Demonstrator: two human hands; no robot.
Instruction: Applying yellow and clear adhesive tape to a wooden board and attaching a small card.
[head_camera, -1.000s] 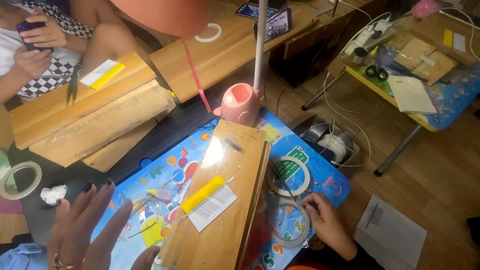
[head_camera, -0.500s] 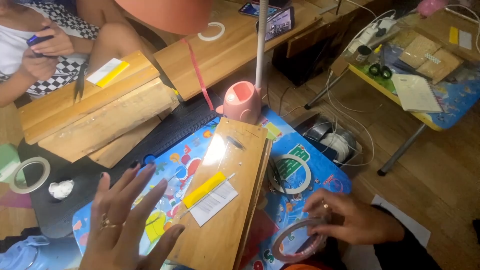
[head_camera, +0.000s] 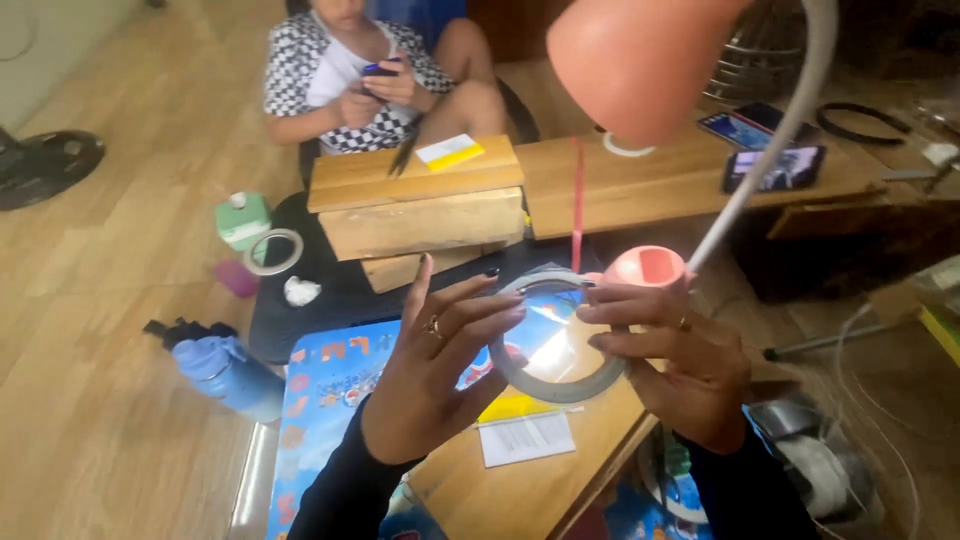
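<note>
Held at frame centre: a grey tape ring (head_camera: 556, 338), pinched at its left rim by the left hand (head_camera: 440, 370) with fingers loosely spread, and clasped along its right rim by the right hand (head_camera: 680, 365). Facing the camera, round, no long axis, above the wooden board (head_camera: 530, 480). Lifted since half a second ago, when only the right hand held it low at lower right.

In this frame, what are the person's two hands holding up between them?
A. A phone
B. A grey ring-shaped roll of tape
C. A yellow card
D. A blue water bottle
B: the left hand and right hand grip a grey roll of tape by its opposite edges, raised above the wooden board.
</note>
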